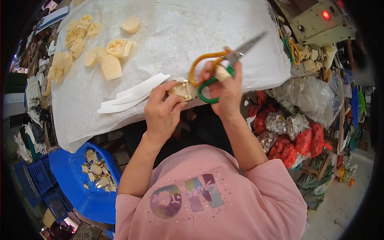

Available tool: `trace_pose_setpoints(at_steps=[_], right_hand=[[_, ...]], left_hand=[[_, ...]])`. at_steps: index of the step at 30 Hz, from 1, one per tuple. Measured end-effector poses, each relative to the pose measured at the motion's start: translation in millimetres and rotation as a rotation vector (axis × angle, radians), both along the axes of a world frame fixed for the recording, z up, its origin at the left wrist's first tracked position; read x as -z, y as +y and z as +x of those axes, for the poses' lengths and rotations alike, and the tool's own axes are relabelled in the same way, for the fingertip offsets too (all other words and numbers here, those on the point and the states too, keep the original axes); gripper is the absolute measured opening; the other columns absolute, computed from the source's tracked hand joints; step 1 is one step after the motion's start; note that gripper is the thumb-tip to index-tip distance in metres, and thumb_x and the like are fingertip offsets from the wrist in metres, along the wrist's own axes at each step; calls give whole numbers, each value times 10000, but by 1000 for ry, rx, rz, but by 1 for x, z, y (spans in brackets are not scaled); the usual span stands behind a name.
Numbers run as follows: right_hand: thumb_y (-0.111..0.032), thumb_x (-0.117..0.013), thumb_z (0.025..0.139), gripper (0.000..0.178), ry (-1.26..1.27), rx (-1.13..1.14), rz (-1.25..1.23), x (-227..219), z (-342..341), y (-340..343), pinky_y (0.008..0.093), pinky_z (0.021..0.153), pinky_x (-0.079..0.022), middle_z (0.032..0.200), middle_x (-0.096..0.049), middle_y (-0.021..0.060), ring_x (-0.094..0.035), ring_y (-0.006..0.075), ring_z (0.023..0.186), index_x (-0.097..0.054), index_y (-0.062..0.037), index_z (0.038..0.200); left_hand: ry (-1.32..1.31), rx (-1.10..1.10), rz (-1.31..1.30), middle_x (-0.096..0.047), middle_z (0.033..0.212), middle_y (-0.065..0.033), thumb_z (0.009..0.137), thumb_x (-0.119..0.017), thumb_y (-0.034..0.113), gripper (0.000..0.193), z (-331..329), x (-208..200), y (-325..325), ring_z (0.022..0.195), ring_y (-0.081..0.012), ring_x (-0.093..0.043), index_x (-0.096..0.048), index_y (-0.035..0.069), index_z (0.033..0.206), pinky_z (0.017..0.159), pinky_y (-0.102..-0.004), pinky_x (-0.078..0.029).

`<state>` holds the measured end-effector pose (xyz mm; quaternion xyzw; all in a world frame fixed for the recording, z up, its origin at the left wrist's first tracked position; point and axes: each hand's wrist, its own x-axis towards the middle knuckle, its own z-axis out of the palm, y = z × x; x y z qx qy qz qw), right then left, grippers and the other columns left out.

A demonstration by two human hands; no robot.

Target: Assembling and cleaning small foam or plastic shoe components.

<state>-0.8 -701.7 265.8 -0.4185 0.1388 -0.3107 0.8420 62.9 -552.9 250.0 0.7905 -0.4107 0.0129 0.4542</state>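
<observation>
My left hand [160,112] pinches a small cream, hollow heel-like piece [182,91] with a shiny gold rim, just above the near edge of the white-covered table. Close to its right, my right hand [229,94] is wrapped round a pair of scissors [249,46] with one orange and one green handle loop. The blades point up and to the right, away from the piece. A pale wrap covers part of one right-hand finger. White curved strips [134,95] lie on the table beside my left hand.
Several cream moulded pieces [111,67] lie on the white sheet [168,36] at the far left. A blue tub [66,176] at lower left holds gold-edged pieces. Red and clear plastic bags [304,142] sit at right, below a machine [320,24] with a red light.
</observation>
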Motion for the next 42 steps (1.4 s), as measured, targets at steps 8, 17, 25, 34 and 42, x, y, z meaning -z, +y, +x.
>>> trace_pose_setpoints(at_steps=[8,17,25,34,42], right_hand=[[-14,-435,854,563,8,43,7,-1,-3,11,331,712,-474,912,-503,109,-515,165,756,-216,-89,1368],[-110,-570,848,499,355,249,-714,-30,-7,-65,278,726,-448,979,-531,108,-527,166,791,-390,-4,1302],[-267,-624,807,402,980,312,-2027,12,-15,-145,424,880,-375,1081,-533,128,-477,307,1019,-588,-194,1201],[29,-664,696,374,415,37,-1684,-10,26,-49,389,896,-392,1085,-544,119,-494,296,1024,-606,-68,1053],[-37,-647,718,292,186,-433,-1744,-17,62,45,391,878,-391,1097,-541,92,-461,291,1051,-611,-43,1008]], left_hand=[[-102,-18,2,-587,1031,-113,608,-728,-43,182,-1,0,0,872,-247,-597,-628,23,746,735,-319,-501],[464,104,-456,-539,1195,-151,716,-729,-6,155,4,12,27,1141,-278,-536,-640,15,841,923,-380,-466],[673,102,-755,-534,1203,-158,727,-736,20,168,4,0,70,1170,-305,-507,-629,19,857,957,-389,-448],[-39,-928,-57,-533,1110,-114,703,-709,-67,224,-2,28,253,994,-205,-551,-594,27,870,846,-302,-456],[-205,-1393,497,-530,1125,-157,742,-675,57,344,-16,46,350,1111,-311,-475,-561,27,1065,952,-396,-373]])
